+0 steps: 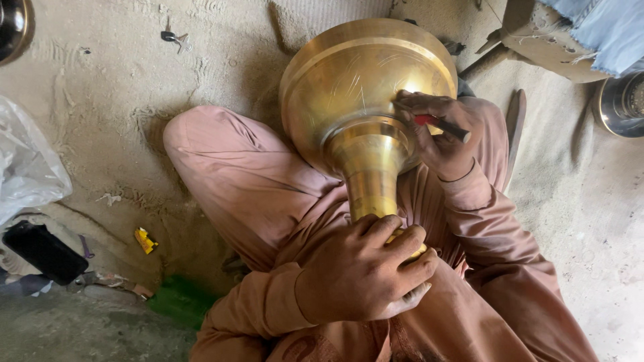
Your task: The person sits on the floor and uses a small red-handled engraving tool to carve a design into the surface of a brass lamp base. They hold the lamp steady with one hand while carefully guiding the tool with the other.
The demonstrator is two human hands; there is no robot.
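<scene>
Brass fills our lap: the big vase [362, 100] lies tilted across our knees, mouth away from us, and our left hand [365, 271] is wrapped tight round its narrow end. Our right hand [439, 131] pinches a red-handled tool [436, 123] against the flared body. Fine scratched lines already mark the bowl, though much of it looks bare.

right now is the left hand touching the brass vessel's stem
Touching. The head view shows the left hand wrapped around the narrow stem of the brass vessel, fingers curled over it with no gap.
</scene>
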